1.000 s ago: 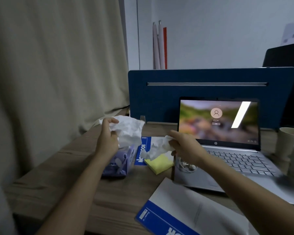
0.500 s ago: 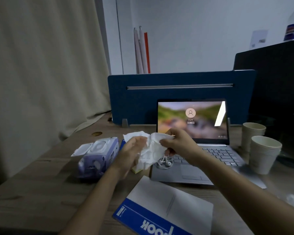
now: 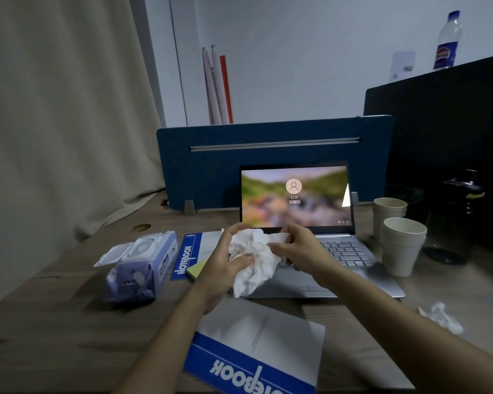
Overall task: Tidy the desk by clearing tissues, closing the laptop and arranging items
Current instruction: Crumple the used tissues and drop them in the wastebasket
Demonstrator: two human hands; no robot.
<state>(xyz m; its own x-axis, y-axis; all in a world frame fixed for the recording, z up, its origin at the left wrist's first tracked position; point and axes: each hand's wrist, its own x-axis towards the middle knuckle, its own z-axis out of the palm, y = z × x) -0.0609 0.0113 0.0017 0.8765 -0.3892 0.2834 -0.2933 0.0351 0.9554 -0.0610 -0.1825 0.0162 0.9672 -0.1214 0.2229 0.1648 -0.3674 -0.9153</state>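
above the laptop's (image 3: 325, 263) near edge, both hands meet around a wad of crumpled white tissues (image 3: 254, 260). the left hand (image 3: 225, 265) cups the wad from the side with its thumb pressed into the paper, fingers curled closed on it; the right hand (image 3: 299, 251) pinches the upper right corner between thumb and fingertips. holding it from two sides looks like a way to ball loose sheets into one lump that can be carried off in a single hand.

another crumpled tissue (image 3: 443, 317) lies on the wooden desk (image 3: 54, 322) well to the right, not yet collected. the laptop stands open, screen lit, so closing it is still to do. a wet wipes pack (image 3: 138, 265) sits left with its lid flipped open, beside a blue notebook (image 3: 195, 251) and yellow sticky notes (image 3: 197, 270); a second notebook (image 3: 256, 348) lies nearest the person. two stacks of paper cups (image 3: 402, 245) stand just right of the laptop.
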